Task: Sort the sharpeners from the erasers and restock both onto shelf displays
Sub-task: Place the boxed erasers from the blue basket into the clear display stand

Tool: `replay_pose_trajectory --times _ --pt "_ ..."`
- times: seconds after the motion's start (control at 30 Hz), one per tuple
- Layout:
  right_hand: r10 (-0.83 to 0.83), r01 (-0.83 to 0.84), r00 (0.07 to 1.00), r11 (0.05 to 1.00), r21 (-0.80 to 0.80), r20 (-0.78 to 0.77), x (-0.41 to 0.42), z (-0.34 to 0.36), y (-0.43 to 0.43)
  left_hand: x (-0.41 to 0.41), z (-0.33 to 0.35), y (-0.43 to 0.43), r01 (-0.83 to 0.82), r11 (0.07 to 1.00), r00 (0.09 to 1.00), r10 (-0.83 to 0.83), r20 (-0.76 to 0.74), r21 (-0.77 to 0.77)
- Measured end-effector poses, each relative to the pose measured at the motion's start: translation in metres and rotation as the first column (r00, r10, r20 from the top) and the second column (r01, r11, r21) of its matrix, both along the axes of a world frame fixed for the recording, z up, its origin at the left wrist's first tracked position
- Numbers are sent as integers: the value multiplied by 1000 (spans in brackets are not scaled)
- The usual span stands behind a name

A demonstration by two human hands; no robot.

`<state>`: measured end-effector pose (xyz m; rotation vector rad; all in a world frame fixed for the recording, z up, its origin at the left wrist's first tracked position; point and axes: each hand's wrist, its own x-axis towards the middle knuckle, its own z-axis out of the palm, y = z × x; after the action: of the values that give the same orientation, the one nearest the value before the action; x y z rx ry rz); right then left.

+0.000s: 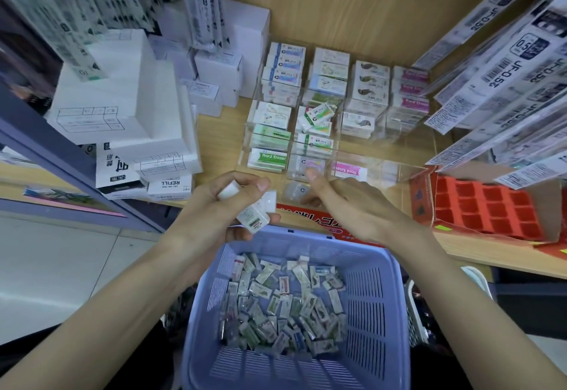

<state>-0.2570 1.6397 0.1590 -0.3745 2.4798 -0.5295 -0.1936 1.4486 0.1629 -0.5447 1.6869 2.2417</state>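
Observation:
A blue plastic basket (372, 270) below my hands holds several small wrapped erasers (282, 306). My left hand (227, 208) hovers above the basket's far rim and grips a few white erasers (256, 216). My right hand (346, 202) is empty with fingers apart, fingertips at the front of a clear acrylic display (380, 171) on the wooden shelf. The display's compartments hold stacked erasers, among them a green "Hard Eraser" (271, 158) and a pink one (349, 171). One green-labelled eraser (317, 115) lies tilted on a middle stack. I see no sharpeners.
White boxes (122, 107) of pen refills are stacked to the left on the shelf. Hanging refill packs (506, 82) crowd the right and the upper left. A red tray (487, 205) in a cardboard box sits at the right. A red label (316, 220) runs along the shelf edge.

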Motion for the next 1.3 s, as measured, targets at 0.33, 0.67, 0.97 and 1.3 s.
replay_pose_trajectory --times 0.33,0.67,0.97,1.3 --pt "102 -100 989 995 26 -109 1 -19 0 -1 2 2 11 1000 999 -12 -31 -29" --pt "131 -120 636 990 70 -760 -14 -37 18 0 -3 3 22 996 1000 -23 -17 -88" --pt "288 -116 632 953 280 -719 -33 -47 -4 -2 -5 2 13 997 1000 -15 -15 -74" --pt "416 -402 656 899 176 -629 -21 -52 15 -4 -2 4 21 997 1000 -22 -21 -70"
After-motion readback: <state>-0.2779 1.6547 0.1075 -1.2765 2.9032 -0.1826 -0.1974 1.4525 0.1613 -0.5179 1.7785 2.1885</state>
